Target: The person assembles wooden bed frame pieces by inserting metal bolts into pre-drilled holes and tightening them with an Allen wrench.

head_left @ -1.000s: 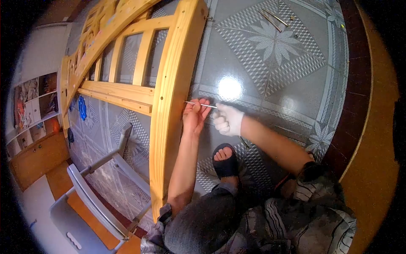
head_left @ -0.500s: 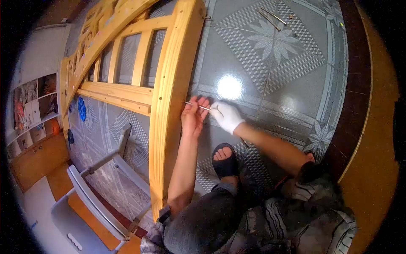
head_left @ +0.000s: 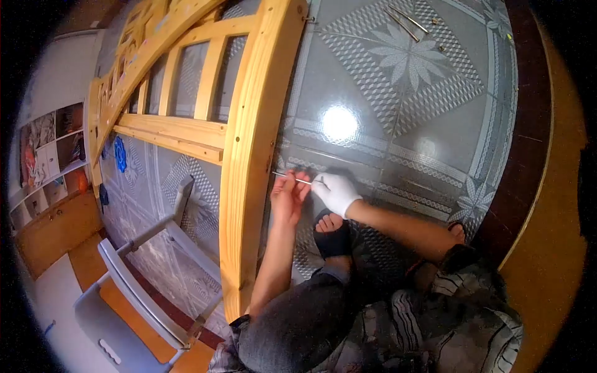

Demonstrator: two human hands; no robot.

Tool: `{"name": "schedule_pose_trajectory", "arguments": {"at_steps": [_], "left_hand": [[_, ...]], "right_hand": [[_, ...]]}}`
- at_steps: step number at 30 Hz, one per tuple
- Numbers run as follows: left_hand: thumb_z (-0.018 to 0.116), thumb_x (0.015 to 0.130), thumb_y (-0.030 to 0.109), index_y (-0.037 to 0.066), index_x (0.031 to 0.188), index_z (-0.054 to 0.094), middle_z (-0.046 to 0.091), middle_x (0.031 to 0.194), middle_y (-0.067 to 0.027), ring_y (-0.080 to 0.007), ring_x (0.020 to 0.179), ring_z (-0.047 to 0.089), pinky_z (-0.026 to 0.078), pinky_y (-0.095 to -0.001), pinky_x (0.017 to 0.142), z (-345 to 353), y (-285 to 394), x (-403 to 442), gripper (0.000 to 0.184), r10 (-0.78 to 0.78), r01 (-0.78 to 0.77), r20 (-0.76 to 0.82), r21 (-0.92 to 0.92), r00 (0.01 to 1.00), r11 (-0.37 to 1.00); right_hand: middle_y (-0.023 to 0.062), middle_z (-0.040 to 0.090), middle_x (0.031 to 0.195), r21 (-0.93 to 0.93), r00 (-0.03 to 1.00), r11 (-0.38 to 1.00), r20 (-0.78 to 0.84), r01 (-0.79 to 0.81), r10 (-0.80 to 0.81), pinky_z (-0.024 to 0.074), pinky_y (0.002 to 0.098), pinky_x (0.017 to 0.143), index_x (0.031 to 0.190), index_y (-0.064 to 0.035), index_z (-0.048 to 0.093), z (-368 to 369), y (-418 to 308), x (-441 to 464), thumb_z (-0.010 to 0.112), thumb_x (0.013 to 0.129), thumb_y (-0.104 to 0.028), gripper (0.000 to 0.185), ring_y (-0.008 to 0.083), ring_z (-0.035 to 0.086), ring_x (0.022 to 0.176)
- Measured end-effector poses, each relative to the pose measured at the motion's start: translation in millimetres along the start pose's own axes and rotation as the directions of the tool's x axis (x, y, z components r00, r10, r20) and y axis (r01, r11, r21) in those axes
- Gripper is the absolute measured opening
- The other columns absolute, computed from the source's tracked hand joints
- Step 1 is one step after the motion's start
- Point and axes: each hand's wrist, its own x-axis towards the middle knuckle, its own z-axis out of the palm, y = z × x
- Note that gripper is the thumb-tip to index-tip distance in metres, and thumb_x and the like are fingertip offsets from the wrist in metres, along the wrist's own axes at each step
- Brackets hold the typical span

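Note:
A thin metal rod (head_left: 300, 181) reaches from the side face of the upright wooden post (head_left: 244, 155) toward the right. My bare left hand (head_left: 290, 198) pinches the rod close to the post, palm partly upward. On my right hand (head_left: 336, 193) is a white glove, and its fingers are closed around the rod's outer end. The post belongs to a yellow wooden frame with slats (head_left: 211, 78). Where the rod meets the post, the details are too small to make out.
Long metal bolts (head_left: 404, 23) lie on the patterned tile floor (head_left: 429, 118) at the top. Another bolt (head_left: 309, 20) sticks out of the post's upper end. A grey folding chair (head_left: 146, 292) stands at lower left, and a blue bundle (head_left: 120, 154) lies beyond the frame.
Both hands and the rod are lower in view, at a lower point along the post. The gloved right hand has turned about the rod's outer end.

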Motion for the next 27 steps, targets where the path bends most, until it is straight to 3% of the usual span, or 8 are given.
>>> {"name": "schedule_pose_trajectory", "arguments": {"at_steps": [5,8,15,18,21,22,24,27], "left_hand": [[0.047,0.083,0.016,0.007,0.095,0.047,0.057,0.082,-0.0076,-0.0173,0.072,0.058,0.049,-0.0248,0.057,-7.9,12.3,2.8,0.015,0.068,-0.066,-0.016,0.093,0.998,0.993],[0.048,0.083,0.017,0.006,0.091,0.048,0.057,0.081,-0.0075,-0.0168,0.070,0.058,0.049,-0.0244,0.055,-6.1,12.1,3.7,0.013,0.069,-0.065,-0.023,0.120,0.997,0.991],[0.049,0.082,0.016,0.006,0.087,0.049,0.057,0.078,-0.0084,-0.0170,0.067,0.058,0.049,-0.0247,0.054,-12.4,11.5,5.1,0.011,0.059,-0.052,-0.064,0.105,0.996,0.993],[0.050,0.082,0.016,0.005,0.087,0.049,0.058,0.078,-0.0087,-0.0168,0.066,0.058,0.048,-0.0244,0.054,-15.6,10.6,6.2,0.012,0.061,-0.058,-0.036,0.069,0.997,0.996],[0.048,0.083,0.015,0.005,0.091,0.049,0.057,0.083,-0.0096,-0.0179,0.070,0.058,0.049,-0.0258,0.057,-13.4,12.6,8.0,0.013,0.038,-0.037,-0.034,0.038,0.999,0.999],[0.047,0.083,0.014,0.004,0.095,0.048,0.056,0.086,-0.0103,-0.0192,0.073,0.057,0.050,-0.0272,0.059,-10.4,14.0,8.5,0.015,0.020,-0.018,-0.060,0.033,0.998,0.999],[0.046,0.083,0.014,0.004,0.096,0.047,0.055,0.088,-0.0107,-0.0196,0.075,0.057,0.050,-0.0272,0.061,-12.1,14.5,10.2,0.016,0.013,-0.013,-0.018,0.002,1.000,1.000],[0.045,0.084,0.013,0.003,0.098,0.046,0.054,0.092,-0.0113,-0.0202,0.079,0.055,0.049,-0.0281,0.066,-12.5,13.2,9.6,0.018,0.016,-0.016,0.009,-0.016,1.000,1.000]], "right_hand": [[0.0057,0.047,0.054,0.499,0.900,0.750,0.273,-0.434,0.339,0.0347,0.0292,0.045,0.065,-0.0043,0.052,14.0,-3.0,6.8,0.051,0.069,-0.021,0.018,0.0154,0.042,0.048],[0.0000,0.041,0.051,0.526,0.799,0.603,0.430,-0.601,0.421,0.0251,0.0253,0.036,0.061,-0.0051,0.050,3.9,-11.6,8.3,0.051,0.067,-0.019,0.016,0.0104,0.034,0.042],[-0.0017,0.037,0.050,0.619,0.713,0.362,0.550,-0.697,0.435,0.0184,0.0234,0.032,0.062,-0.0064,0.046,10.9,-3.6,15.7,0.050,0.070,-0.020,0.016,0.0075,0.026,0.037],[-0.0025,0.037,0.049,0.559,0.552,0.009,0.817,-0.829,0.165,0.0180,0.0220,0.032,0.067,-0.0061,0.048,13.2,5.5,21.0,0.049,0.072,-0.021,0.016,0.0065,0.027,0.036],[0.0000,0.042,0.050,0.507,0.811,0.663,0.513,-0.551,0.281,0.0279,0.0256,0.033,0.067,-0.0072,0.050,5.8,-8.8,21.4,0.044,0.078,-0.022,0.019,0.0107,0.038,0.038],[0.0000,0.042,0.050,0.506,0.810,0.663,0.513,-0.552,0.283,0.0279,0.0256,0.033,0.067,-0.0072,0.050,5.2,-7.4,21.8,0.044,0.078,-0.022,0.019,0.0107,0.038,0.038],[0.0058,0.051,0.059,0.043,0.980,0.999,0.195,0.027,-0.035,0.0381,0.0327,0.050,0.067,-0.0068,0.050,6.2,-2.8,20.9,0.045,0.077,-0.022,0.019,0.0205,0.049,0.054],[0.0091,0.055,0.068,-0.426,0.901,0.795,0.174,0.433,-0.397,0.0436,0.0368,0.059,0.069,-0.0064,0.049,0.5,0.7,22.8,0.045,0.077,-0.023,0.019,0.0253,0.056,0.066]]}}
